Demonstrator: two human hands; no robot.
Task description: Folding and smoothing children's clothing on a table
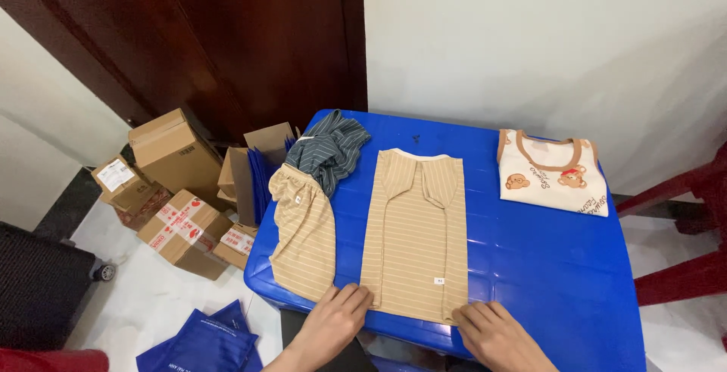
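Both hands (337,317) (496,332), fingers seemingly pinching tan shirt (415,236) hem.

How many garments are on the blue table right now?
4: tan striped top under both hands, tan shorts left of it, dark striped piece behind those, cream bear-print top far right. None visibly hidden.

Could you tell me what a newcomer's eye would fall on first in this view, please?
Most striking is the bright blue table, with a folded tan striped garment at its middle. The left hand and right hand press its near edge. A cream top with bear prints lies at the far right corner, and cardboard boxes crowd the floor left.
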